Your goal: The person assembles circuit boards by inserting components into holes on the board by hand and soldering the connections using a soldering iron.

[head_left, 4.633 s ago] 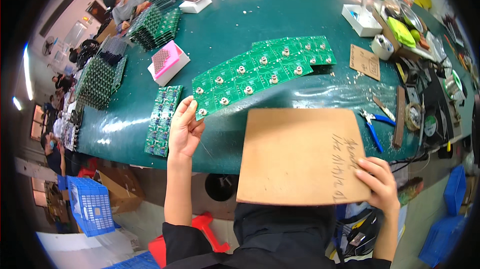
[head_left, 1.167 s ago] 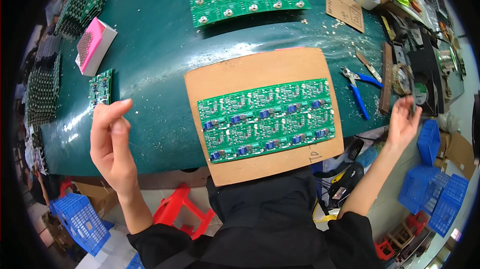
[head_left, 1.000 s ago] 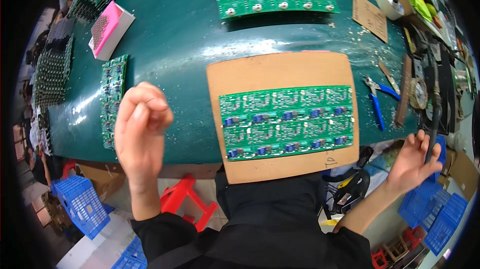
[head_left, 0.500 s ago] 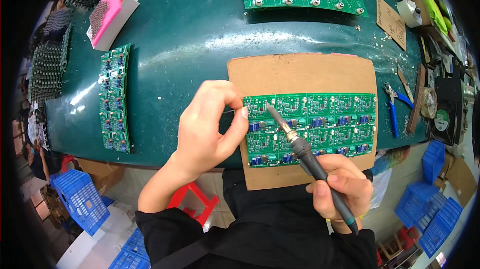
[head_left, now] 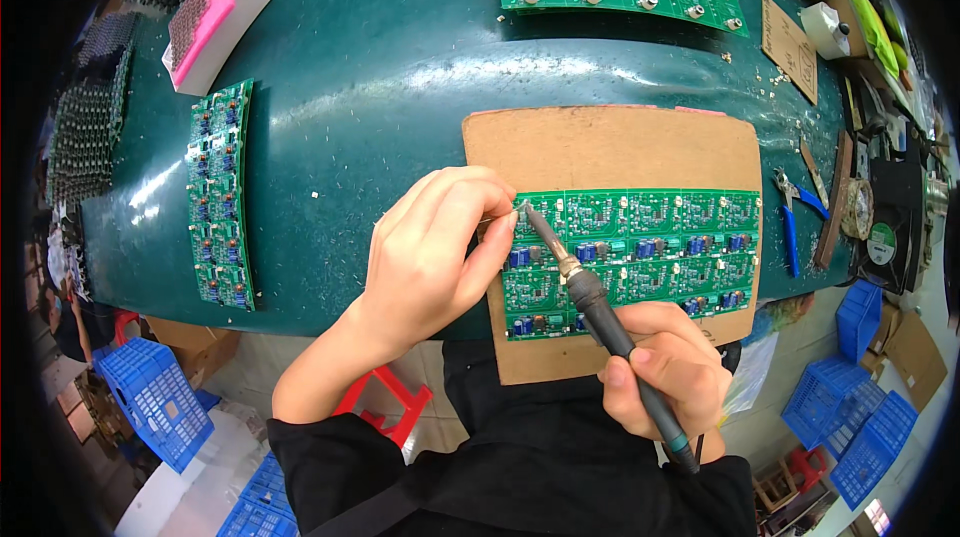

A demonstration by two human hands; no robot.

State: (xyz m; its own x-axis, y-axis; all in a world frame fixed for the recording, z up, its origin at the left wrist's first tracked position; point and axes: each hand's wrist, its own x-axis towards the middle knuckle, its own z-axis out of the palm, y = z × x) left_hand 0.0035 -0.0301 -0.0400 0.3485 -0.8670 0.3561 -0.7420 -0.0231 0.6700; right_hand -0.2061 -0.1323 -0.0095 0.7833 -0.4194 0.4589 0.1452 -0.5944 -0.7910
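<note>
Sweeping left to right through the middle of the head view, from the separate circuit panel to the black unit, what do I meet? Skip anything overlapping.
Separate circuit panel → left hand → right hand → blue-handled cutters → brown strip → black unit.

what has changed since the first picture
The left hand let go of a panel, which one is unclear, moved right and pinches thin wire near the soldering iron, which the right hand took up after releasing the cardboard. A circuit board now lies there. Cutters and pink-topped box stay put.
</note>
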